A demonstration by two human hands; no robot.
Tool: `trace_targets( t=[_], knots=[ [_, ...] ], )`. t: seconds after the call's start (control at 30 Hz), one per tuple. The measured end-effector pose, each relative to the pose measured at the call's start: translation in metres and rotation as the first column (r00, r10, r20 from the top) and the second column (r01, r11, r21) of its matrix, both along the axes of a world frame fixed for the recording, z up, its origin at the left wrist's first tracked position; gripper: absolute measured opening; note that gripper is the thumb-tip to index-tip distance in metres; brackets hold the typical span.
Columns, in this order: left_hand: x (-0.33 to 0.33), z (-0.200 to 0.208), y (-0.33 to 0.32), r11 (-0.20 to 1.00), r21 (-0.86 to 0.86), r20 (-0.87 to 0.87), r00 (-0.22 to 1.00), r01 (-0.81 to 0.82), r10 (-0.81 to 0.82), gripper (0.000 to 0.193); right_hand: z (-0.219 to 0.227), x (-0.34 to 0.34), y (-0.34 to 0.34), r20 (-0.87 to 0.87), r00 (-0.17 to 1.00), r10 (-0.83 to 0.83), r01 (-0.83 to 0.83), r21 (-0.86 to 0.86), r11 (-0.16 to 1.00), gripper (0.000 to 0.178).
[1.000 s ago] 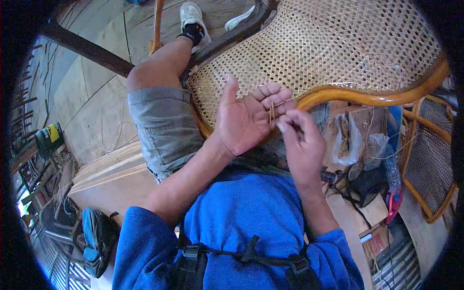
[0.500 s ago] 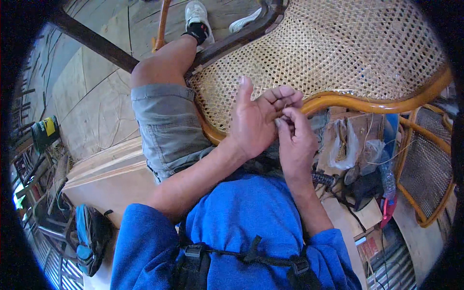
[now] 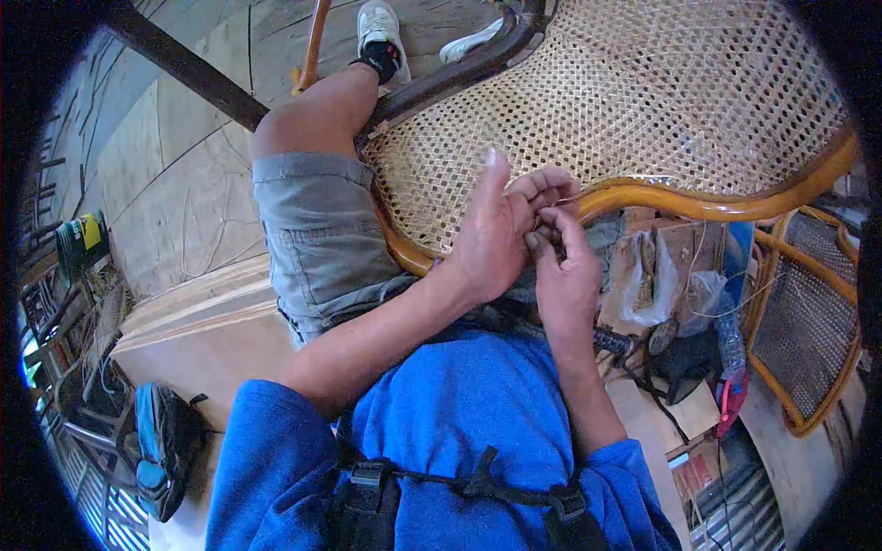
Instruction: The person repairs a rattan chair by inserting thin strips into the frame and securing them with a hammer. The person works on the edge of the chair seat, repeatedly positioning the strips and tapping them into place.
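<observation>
Both of my hands meet above the rounded edge of a woven cane panel [image 3: 643, 101] in a glossy orange-brown frame. My left hand [image 3: 501, 234] has its palm turned up, the thumb sticking out and the other fingers curled inward. Against those curled fingers, my right hand [image 3: 568, 266] pinches with thumb and forefinger. A short, thin strand [image 3: 562, 199] seems to show at the fingertips; the rest of what they hold is hidden. The panel lies across my lap, beside my leg in grey shorts [image 3: 331, 230].
Stacked plywood boards [image 3: 202, 321] are at left, with a blue and black backpack [image 3: 165, 450] below. A dark pole [image 3: 184, 69] crosses the upper left. On the right are plastic bags [image 3: 648, 280], a clear bottle [image 3: 730, 335] and another cane-panelled frame [image 3: 808, 312].
My left hand has turned slightly and its thumb has shifted right, with its fingers curled further in. My right hand stays pinched against it. The view has shifted a little.
</observation>
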State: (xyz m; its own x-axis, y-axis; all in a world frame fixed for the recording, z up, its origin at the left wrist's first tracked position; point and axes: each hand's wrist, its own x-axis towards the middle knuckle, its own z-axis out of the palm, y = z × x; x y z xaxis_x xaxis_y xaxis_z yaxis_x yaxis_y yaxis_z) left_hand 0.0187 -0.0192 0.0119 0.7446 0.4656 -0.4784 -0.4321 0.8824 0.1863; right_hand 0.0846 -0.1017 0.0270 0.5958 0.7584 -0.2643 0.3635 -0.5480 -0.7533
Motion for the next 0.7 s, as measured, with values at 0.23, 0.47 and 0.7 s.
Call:
trace_targets(
  t=[0.23, 0.47, 0.7],
  knots=[
    [-0.004, -0.012, 0.0, 0.991, -0.134, 0.061, 0.998, 0.01, -0.001, 0.068, 0.005, 0.006, -0.002, -0.128, 0.992, -0.02, 0.033, 0.107, 0.994, 0.023],
    [-0.007, -0.022, 0.004, 0.977, -0.209, 0.117, 0.993, 0.04, -0.016, 0.036, 0.023, 0.038, -0.006, -0.11, 0.993, 0.043, -0.025, 0.155, 0.988, 0.012],
    [-0.013, -0.009, 0.012, 0.938, -0.006, -0.047, 0.937, 0.346, -0.346, 0.022, 0.004, 0.138, 0.006, 0.076, 0.993, -0.089, 0.08, 0.11, 0.991, 0.009]
  ],
)
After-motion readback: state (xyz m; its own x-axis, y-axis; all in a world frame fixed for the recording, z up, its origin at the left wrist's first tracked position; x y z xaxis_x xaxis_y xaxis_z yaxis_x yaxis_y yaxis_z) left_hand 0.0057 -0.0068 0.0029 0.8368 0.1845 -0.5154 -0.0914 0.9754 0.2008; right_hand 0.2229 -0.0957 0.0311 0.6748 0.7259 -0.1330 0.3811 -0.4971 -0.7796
